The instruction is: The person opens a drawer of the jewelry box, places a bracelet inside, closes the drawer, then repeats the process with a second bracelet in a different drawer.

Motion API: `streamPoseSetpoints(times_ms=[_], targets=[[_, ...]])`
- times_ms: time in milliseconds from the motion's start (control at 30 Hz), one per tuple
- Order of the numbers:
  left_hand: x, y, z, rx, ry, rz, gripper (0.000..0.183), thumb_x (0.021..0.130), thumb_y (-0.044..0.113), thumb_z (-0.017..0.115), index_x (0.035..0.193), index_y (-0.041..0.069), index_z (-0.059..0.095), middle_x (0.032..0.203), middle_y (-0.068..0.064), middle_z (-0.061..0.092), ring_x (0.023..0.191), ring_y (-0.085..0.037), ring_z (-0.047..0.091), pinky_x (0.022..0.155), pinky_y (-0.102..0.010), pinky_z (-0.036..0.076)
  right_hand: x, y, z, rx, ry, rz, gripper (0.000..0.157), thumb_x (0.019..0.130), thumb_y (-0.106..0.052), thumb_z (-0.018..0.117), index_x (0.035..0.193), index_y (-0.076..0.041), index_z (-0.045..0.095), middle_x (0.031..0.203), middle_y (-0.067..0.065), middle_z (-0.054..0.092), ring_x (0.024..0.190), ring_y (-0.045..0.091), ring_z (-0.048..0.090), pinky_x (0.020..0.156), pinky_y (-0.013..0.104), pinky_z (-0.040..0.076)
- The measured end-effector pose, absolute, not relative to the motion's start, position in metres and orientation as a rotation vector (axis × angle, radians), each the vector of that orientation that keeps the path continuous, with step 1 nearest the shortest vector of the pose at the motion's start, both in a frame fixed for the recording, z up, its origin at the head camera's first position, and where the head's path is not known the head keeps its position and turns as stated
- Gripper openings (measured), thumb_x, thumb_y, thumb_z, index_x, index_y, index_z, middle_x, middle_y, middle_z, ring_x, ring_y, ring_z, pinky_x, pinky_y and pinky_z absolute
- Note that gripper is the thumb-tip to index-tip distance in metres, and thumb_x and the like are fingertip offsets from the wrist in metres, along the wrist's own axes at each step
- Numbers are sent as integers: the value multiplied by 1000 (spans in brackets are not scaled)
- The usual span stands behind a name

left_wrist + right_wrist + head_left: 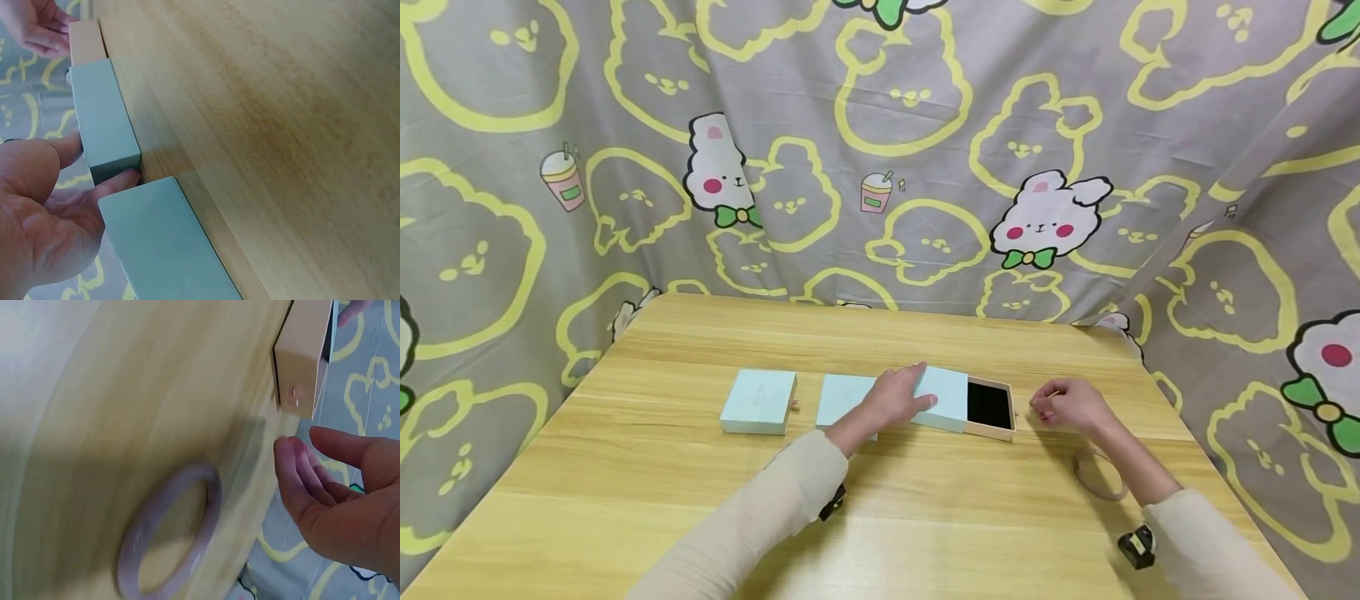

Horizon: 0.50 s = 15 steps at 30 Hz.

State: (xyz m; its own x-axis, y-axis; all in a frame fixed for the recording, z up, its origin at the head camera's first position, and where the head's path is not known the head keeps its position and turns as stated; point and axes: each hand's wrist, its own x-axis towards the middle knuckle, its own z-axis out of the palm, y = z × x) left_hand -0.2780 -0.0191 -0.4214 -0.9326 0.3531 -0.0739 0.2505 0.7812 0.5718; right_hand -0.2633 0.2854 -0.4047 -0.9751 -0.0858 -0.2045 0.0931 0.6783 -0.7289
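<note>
My left hand point(891, 398) holds the left end of a pale blue drawer box point(949, 396), thumb on its top and a finger along the back. The box's pink-beige drawer point(87, 45) is slid partly out to the right, showing a black lining point(990, 406). In the left wrist view, a fingertip point(128, 179) lies against the box's end. My right hand point(1071, 407) hovers just right of the drawer, holding nothing, its fingers bent and thumb apart from them. A small pull tab point(294, 395) shows on the drawer front. Below that hand lies a pale purple bangle point(130, 556).
A second pale blue box point(841, 400) sits left of the held one, partly behind my left hand. Farther left is a third box point(760, 400), closed, with a small tab on its right side. A patterned curtain point(805, 275) hangs behind the wooden table point(925, 517).
</note>
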Motion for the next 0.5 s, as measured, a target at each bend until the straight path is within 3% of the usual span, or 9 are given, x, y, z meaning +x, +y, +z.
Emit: streamPoseSetpoints(times_ms=[167, 300, 500], targets=[[-277, -20, -420, 470, 2784, 869, 70, 101, 36, 64, 157, 6, 37, 157, -10, 45, 144, -29, 44, 117, -42, 38, -260, 303, -400, -32, 2778, -967, 19, 94, -12, 68, 100, 6, 70, 83, 13, 71, 75, 21, 68, 69, 36, 58], [-277, -20, -420, 470, 2787, 862, 69, 101, 36, 64, 157, 7, 37, 157, -10, 46, 144, -29, 44, 117, -41, 38, -257, 316, -399, -68, 2811, -832, 17, 88, -13, 70, 96, 2, 72, 75, 8, 67, 70, 19, 59, 62, 32, 47], [-277, -20, -419, 465, 2787, 856, 69, 101, 37, 64, 157, 7, 37, 157, -9, 45, 143, -28, 46, 117, -41, 39, -252, 332, -399, -117, 2824, -713, 11, 81, -9, 70, 89, -2, 72, 84, 5, 70, 74, 19, 54, 64, 32, 44]])
